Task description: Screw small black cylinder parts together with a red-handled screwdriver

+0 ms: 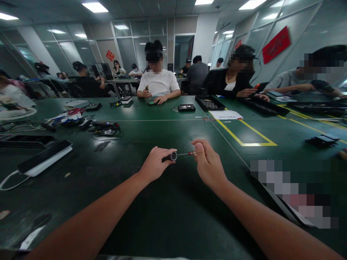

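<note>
Blk cyl [171, 156]; red-hdl screwdriver [191, 154] ~horiz., tip nr rim.

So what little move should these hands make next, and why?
I'd probably steady the dark cylinder with the left hand and gently check the screwdriver's contact: the right hand holds it with its thin shaft pointing at the cylinder's round end, but whether the tip touches is too small to tell.

Dark-green, smooth-topped table [168, 216] is carrying, at left, a tangled bundle of black cables [107, 130] and a long white device with a black top [46, 157]. Farther off, a white paper sheet [226, 115] is lying near a shallow black rectangular tray [215, 109].
</note>
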Tool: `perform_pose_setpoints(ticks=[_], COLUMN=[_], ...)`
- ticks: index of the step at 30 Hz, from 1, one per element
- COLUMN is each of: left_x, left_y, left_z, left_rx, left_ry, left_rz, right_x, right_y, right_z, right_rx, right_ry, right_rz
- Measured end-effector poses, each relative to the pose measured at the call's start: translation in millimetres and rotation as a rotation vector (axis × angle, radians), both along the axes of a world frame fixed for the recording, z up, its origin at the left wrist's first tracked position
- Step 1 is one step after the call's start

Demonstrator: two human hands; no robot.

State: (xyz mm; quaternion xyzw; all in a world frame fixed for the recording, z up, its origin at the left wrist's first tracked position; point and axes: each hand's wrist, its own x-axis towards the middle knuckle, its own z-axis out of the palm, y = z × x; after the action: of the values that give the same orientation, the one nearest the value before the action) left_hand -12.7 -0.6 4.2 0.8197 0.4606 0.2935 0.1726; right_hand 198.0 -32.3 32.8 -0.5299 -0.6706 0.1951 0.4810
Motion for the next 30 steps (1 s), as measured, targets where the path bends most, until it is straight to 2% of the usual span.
perform_pose_setpoints(ticks=[4,13,19,30], left_x=[1.0,-4.5,-6.0,-7.1], left_y=[-0.9,2.8,2.8,2.8], left_z=[-2.7,1.7,0.7,3.3], left_rx=[0.006,0.056,0.077,0.061], left_ry=[0.009,-0.037,-0.018,-0.016], left_rz=[-0.007,0.062,0.067,0.081], right_x=[0.1,-2.9,-0.6,-3.8], right_y=[-0.1,-2.1,0.2,-5.2], right_z=[3.4,0.3,4.3,3.4], right_rx=[-0.004,-0.022,-0.101,-0.037], right_ry=[-0.069,-0.038,-0.091,-0.090], right_rz=[-0.056,0.064,-0.012,0.108])
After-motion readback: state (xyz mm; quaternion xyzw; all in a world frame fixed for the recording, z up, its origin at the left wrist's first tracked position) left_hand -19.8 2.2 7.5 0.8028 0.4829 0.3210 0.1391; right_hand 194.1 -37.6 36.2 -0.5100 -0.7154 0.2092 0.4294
